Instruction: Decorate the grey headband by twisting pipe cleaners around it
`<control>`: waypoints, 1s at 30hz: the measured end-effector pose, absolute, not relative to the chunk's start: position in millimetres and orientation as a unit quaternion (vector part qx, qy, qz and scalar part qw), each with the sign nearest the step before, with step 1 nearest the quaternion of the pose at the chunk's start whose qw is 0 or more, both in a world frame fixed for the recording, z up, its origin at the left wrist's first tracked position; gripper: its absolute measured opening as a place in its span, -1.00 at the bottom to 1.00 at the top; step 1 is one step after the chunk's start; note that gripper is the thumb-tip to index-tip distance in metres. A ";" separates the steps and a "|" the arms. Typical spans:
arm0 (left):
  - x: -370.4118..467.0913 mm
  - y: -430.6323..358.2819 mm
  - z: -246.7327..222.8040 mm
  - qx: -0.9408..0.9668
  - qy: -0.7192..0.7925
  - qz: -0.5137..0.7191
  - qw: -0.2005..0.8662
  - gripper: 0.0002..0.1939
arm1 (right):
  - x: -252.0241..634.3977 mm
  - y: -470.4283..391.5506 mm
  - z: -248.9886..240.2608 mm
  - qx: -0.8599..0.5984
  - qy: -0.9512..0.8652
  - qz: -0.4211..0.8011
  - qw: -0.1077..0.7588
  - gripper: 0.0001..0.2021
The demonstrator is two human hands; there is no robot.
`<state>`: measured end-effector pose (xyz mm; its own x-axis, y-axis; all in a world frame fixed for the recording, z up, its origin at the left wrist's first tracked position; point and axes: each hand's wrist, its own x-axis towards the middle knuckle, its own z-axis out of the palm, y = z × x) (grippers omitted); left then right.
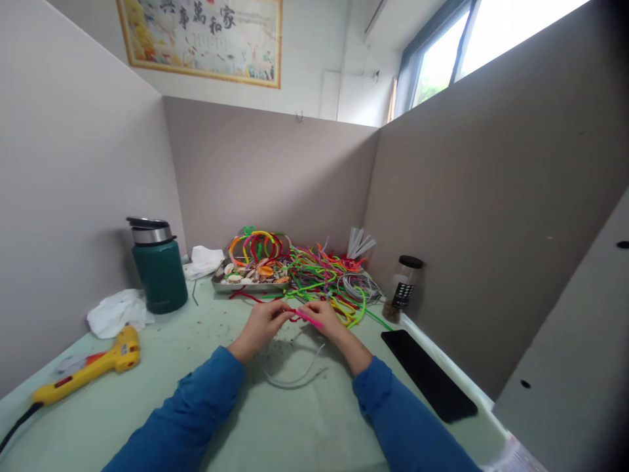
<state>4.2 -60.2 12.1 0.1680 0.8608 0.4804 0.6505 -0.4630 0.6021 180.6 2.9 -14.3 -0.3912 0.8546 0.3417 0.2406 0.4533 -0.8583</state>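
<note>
The head camera looks from above the near side of the table (295, 432), facing forward and down toward its far edge and the back panel (270, 164). It is close to the left hand (263, 323) and right hand (324, 320), below centre, yet wide enough to take in both side edges and the high window (442, 62).

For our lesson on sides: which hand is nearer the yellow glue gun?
Left. The left hand is to the right of the glue gun, apart from it; the right hand is farther right.
</note>
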 end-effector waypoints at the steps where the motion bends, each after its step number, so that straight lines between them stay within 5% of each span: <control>1: 3.9 -59.2 11.6 0.750 0.508 0.402 0.135 -0.69 | 181.0 3.9 -13.2 -0.366 -0.738 0.363 0.436 -0.68; 7: 1.7 -52.7 4.2 0.748 0.527 0.370 0.160 -0.66 | 180.9 -1.4 -2.3 -0.341 -0.741 0.282 0.505 -0.72; 16: 0.8 -51.0 -1.0 0.756 0.562 0.314 0.116 -0.72 | 170.3 -25.2 -3.0 -0.278 -0.864 0.160 0.387 -0.87; 30: -1.3 -46.1 -5.2 0.677 0.539 0.366 0.342 -0.64 | 171.4 -22.5 -7.2 -0.310 -0.856 0.133 0.391 -0.91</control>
<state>-1.3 -46.1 -5.2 0.1509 0.9802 0.1279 0.4793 -0.1857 0.8578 171.4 -22.5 -7.2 -0.5011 0.6354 0.5875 0.4267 0.7721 -0.4710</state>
